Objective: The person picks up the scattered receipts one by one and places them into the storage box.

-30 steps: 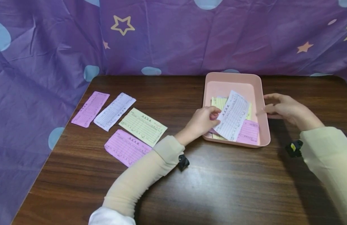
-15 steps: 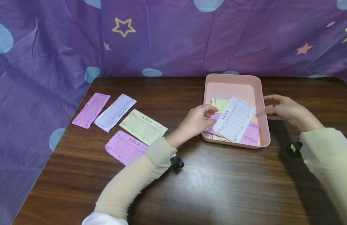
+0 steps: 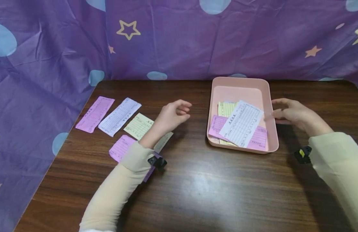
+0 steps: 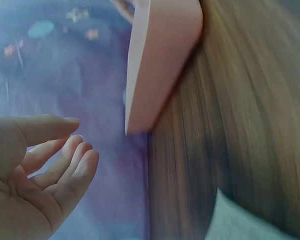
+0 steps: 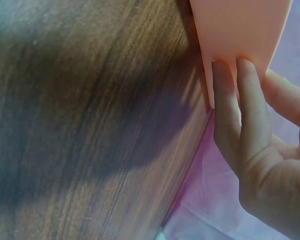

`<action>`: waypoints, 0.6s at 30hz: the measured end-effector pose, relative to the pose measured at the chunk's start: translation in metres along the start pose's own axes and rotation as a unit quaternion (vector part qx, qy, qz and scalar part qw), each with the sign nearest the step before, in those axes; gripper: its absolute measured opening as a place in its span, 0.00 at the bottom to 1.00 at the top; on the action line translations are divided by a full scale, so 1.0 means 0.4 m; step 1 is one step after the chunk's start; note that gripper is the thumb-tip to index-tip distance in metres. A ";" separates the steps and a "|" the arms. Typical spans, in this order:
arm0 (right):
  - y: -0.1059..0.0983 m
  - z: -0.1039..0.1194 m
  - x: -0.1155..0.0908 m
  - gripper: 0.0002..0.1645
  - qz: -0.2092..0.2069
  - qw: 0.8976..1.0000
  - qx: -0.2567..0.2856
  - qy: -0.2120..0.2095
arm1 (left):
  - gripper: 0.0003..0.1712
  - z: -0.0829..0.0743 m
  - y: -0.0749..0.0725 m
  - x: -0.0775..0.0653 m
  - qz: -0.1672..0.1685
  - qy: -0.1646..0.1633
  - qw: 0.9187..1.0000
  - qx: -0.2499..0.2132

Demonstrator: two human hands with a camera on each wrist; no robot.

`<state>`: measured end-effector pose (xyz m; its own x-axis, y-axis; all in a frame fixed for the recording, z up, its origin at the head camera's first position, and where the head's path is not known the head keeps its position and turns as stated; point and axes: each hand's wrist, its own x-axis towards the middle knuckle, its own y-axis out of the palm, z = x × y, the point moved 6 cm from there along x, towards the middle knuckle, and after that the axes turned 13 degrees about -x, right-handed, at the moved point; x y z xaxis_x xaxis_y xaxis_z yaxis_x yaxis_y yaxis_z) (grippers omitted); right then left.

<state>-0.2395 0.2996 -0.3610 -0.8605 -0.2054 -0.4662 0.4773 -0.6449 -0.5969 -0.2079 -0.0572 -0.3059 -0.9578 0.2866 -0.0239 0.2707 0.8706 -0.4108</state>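
Observation:
My left hand (image 3: 171, 116) is in the air over the table between the loose slips and the tray, its fingers loosely bent with nothing between them. The left wrist view shows the same hand (image 4: 50, 175) with a gap between thumb and fingers. My right hand (image 3: 297, 114) holds the right side wall of a pink tray (image 3: 239, 82). In the right wrist view two fingers (image 5: 250, 105) lie against the outside wall while another digit goes behind the rim. Inside the tray, a white printed slip (image 3: 241, 124) lies on top of purple (image 3: 259, 138) and yellow slips (image 3: 225, 109).
On the table's left lie a purple slip (image 3: 94, 114), a white slip (image 3: 120, 116), a yellow slip (image 3: 136, 125) and another purple slip (image 3: 120, 149). My left forearm partly covers the last two. A purple curtain (image 3: 173, 38) hangs behind the table (image 3: 225, 193).
The left hand has let go of the white slip, which now lies flat on the tray's pile, and has moved left out of the tray. The right hand stays at the tray's wall.

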 end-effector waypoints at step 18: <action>-0.002 0.003 -0.002 0.42 0.005 1.000 -0.003 -0.003 | 0.22 0.187 -0.244 -0.069 -0.071 -0.072 0.993 0.055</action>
<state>-0.2391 0.2994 -0.3594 -0.8564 -0.2171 -0.4684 0.4878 -0.6375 -0.5964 -0.2150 -0.1801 -0.3333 -0.9915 0.0972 -0.0866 0.1281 0.8467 -0.5164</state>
